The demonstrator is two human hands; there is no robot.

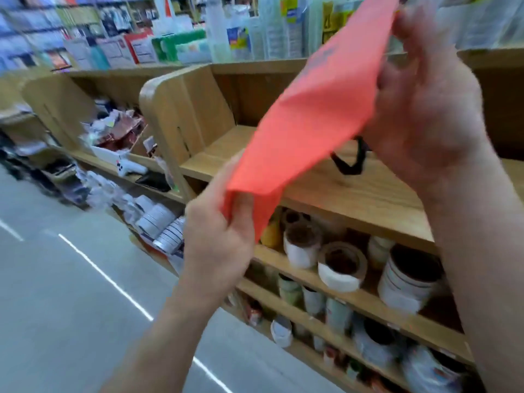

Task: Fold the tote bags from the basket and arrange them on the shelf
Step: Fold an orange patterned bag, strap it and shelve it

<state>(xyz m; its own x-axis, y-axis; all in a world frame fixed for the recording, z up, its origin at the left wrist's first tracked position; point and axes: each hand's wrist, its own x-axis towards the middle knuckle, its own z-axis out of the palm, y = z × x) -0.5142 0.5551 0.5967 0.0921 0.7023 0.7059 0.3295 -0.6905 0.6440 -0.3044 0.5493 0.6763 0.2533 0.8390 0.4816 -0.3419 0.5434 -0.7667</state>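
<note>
Orange fabric tote bag is held in the air above the wooden shelf, stretched between two hands set apart. The left hand pinches its lower corner and the right hand grips its upper part. A black handle hangs beneath. Tape rolls occupy the lower tier.

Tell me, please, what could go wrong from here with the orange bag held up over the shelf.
1. The left hand pinches only a lower corner of the orange tote bag, so the cloth could slip free and sag.
2. The black handle dangles loose below the right hand. It may snag on the wooden shelf or stick out when the bag is set down.
</note>
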